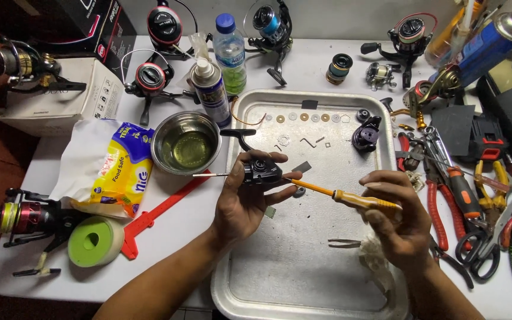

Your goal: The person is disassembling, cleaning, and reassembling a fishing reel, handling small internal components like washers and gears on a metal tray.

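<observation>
My left hand (241, 201) grips a black fishing reel body (262, 170) over the left side of a metal tray (351, 296); a thin shaft sticks out of the body to the left. My right hand (401, 222) holds a small screwdriver (342, 197) with an orange handle, its tip touching the reel body near my left fingertips. Small washers and parts (306, 117) lie in a row at the tray's far edge, and a black reel part (365, 135) sits at its far right. Tweezers (344, 242) rest on the tray below the screwdriver.
A steel bowl of liquid (185, 143), a spray can (210, 90) and a water bottle (230, 52) stand left of the tray. Pliers and hand tools (475, 201) crowd the right side. Several spinning reels (149, 80) line the back; another reel (25, 216) and a green tape roll (95, 240) lie at left.
</observation>
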